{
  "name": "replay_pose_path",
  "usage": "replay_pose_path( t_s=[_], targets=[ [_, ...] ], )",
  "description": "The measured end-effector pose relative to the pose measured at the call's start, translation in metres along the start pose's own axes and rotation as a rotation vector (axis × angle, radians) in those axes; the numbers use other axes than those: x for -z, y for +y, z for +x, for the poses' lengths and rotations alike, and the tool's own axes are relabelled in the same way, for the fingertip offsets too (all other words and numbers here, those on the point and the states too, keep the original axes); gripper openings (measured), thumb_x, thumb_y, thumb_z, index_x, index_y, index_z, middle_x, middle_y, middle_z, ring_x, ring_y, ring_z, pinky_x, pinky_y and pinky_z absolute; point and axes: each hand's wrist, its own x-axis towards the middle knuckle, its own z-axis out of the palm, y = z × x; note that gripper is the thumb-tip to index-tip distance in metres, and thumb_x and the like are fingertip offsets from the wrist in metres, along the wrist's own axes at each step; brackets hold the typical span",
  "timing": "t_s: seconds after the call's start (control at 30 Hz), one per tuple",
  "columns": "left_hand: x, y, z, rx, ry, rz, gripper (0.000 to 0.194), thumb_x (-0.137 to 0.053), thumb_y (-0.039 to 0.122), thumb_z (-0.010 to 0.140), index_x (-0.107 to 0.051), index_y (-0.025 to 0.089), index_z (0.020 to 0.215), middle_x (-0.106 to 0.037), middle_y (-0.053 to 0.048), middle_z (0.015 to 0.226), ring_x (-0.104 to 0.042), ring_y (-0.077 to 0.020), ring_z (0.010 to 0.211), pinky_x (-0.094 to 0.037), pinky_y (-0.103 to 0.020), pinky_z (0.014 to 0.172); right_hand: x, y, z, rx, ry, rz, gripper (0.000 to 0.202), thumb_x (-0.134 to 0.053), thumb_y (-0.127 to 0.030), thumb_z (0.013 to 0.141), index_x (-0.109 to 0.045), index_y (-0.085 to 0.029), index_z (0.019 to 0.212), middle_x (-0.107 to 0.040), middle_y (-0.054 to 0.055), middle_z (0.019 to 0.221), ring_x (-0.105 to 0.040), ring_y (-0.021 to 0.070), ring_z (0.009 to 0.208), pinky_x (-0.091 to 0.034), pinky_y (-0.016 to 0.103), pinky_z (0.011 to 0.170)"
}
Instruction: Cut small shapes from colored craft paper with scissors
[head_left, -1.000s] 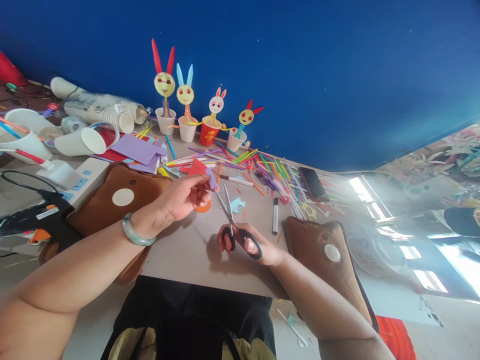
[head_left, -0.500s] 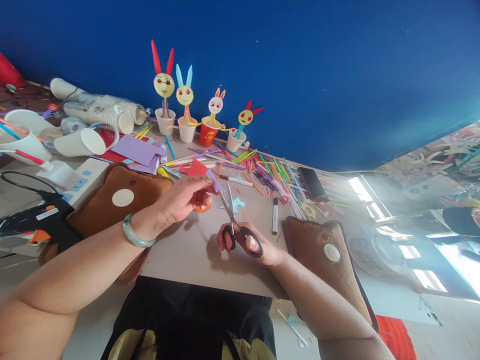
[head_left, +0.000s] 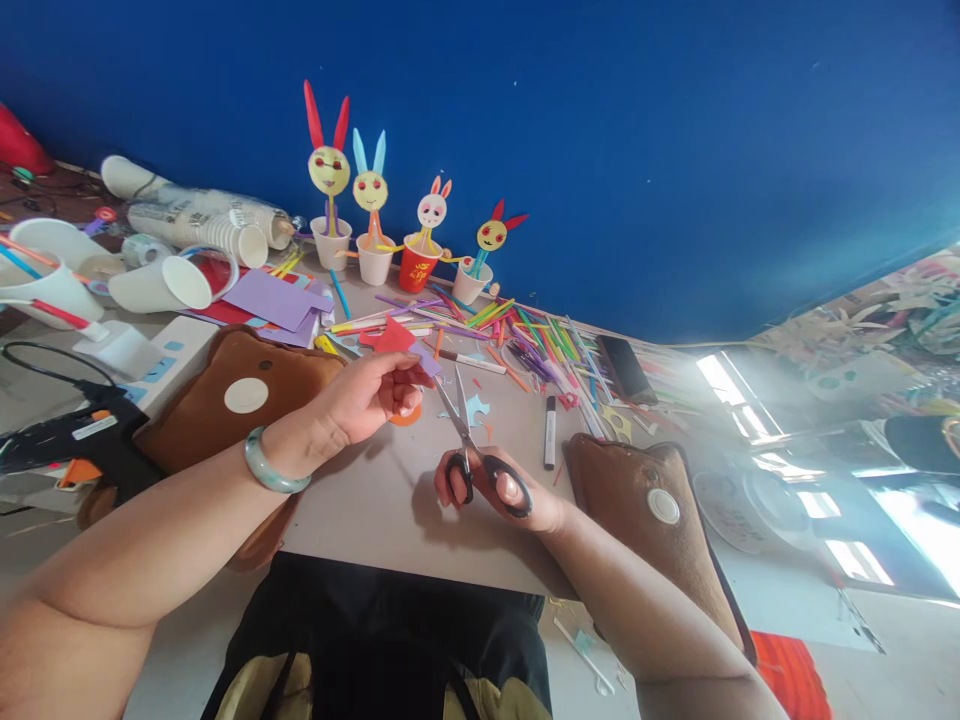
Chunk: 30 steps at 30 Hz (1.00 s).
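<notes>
Between the fingertips of my left hand (head_left: 371, 397) is a small piece of purple paper (head_left: 427, 357), held above the table. My right hand (head_left: 499, 487) has its thumb and fingers through the black handles of a pair of scissors (head_left: 466, 437). The scissor blades are parted and point up toward the purple piece, one tip close to its lower edge. Beneath and beyond the hands lie red paper (head_left: 388, 337), an orange round piece (head_left: 406, 414) and light blue scraps (head_left: 477, 408).
Brown cushions (head_left: 191, 400) (head_left: 637, 490) flank the hands. Four rabbit-faced figures stand in cups (head_left: 331, 245) along the blue wall. Colored sticks (head_left: 555, 345), a phone (head_left: 626, 368) and a marker (head_left: 550, 432) lie on the table. A glue gun (head_left: 97, 440) is at the left.
The scissors and both hands have stayed almost in place. The purple piece looks slightly shifted or turned at the left fingertips.
</notes>
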Motion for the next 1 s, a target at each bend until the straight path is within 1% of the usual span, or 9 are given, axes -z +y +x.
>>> replay_pose_path(
  t_s=[0.23, 0.43, 0.67, 0.8, 0.9, 1.0],
  targets=[
    [-0.0030, 0.0024, -0.0024, 0.021, 0.046, -0.017, 0.017, -0.061, 0.012, 0.082, -0.066, 0.011, 0.066, -0.071, -0.009, 0.067, -0.061, -0.0130, 0.053, -0.043, -0.024, 0.051, -0.0024, -0.0035, 0.0006, -0.001, -0.012, -0.003, 0.060, -0.048, -0.075, 0.087, -0.055, -0.015, 0.082, -0.056, 0.007, 0.081, -0.049, 0.0168, 0.072, -0.040, 0.033, 0.071],
    [-0.0035, 0.0028, -0.0031, 0.020, 0.033, -0.017, 0.017, -0.060, 0.012, 0.082, -0.065, 0.011, 0.066, -0.071, -0.009, 0.067, -0.060, -0.0126, 0.052, -0.040, -0.023, 0.047, -0.0017, -0.0015, -0.0003, -0.010, 0.002, 0.002, 0.059, -0.050, -0.074, 0.086, -0.055, -0.015, 0.082, -0.056, 0.008, 0.082, -0.048, 0.0168, 0.072, -0.039, 0.032, 0.069],
    [-0.0048, 0.0039, -0.0034, 0.016, 0.022, -0.021, 0.015, -0.061, 0.013, 0.080, -0.064, 0.011, 0.065, -0.071, -0.010, 0.066, -0.057, -0.0121, 0.050, -0.040, -0.024, 0.048, 0.0003, 0.0006, -0.0017, -0.012, 0.002, -0.021, 0.059, -0.050, -0.074, 0.087, -0.056, -0.015, 0.083, -0.056, 0.007, 0.081, -0.048, 0.0165, 0.072, -0.039, 0.032, 0.070],
    [-0.0026, 0.0030, -0.0023, 0.015, 0.013, -0.019, 0.014, -0.063, 0.014, 0.078, -0.064, 0.012, 0.064, -0.071, -0.009, 0.066, -0.055, -0.0108, 0.049, -0.039, -0.024, 0.048, 0.0007, 0.0007, -0.0015, -0.005, 0.000, -0.026, 0.059, -0.048, -0.074, 0.088, -0.056, -0.015, 0.083, -0.056, 0.007, 0.081, -0.048, 0.0166, 0.072, -0.040, 0.032, 0.070],
    [0.0005, 0.0009, -0.0011, -0.015, -0.021, 0.011, 0.012, -0.065, 0.017, 0.076, -0.065, 0.012, 0.065, -0.071, -0.008, 0.066, -0.055, -0.0108, 0.049, -0.039, -0.023, 0.048, 0.0007, 0.0000, -0.0008, -0.006, 0.006, -0.030, 0.059, -0.048, -0.074, 0.087, -0.056, -0.016, 0.083, -0.056, 0.007, 0.080, -0.049, 0.0173, 0.072, -0.040, 0.033, 0.070],
    [0.0026, -0.0012, -0.0016, -0.092, -0.073, 0.095, 0.012, -0.068, 0.021, 0.076, -0.067, 0.013, 0.068, -0.071, -0.007, 0.070, -0.057, -0.0109, 0.051, -0.040, -0.024, 0.049, 0.0007, -0.0002, -0.0005, -0.008, 0.023, -0.049, 0.060, -0.047, -0.075, 0.087, -0.056, -0.016, 0.082, -0.056, 0.007, 0.079, -0.049, 0.0174, 0.071, -0.039, 0.033, 0.070]
  ],
)
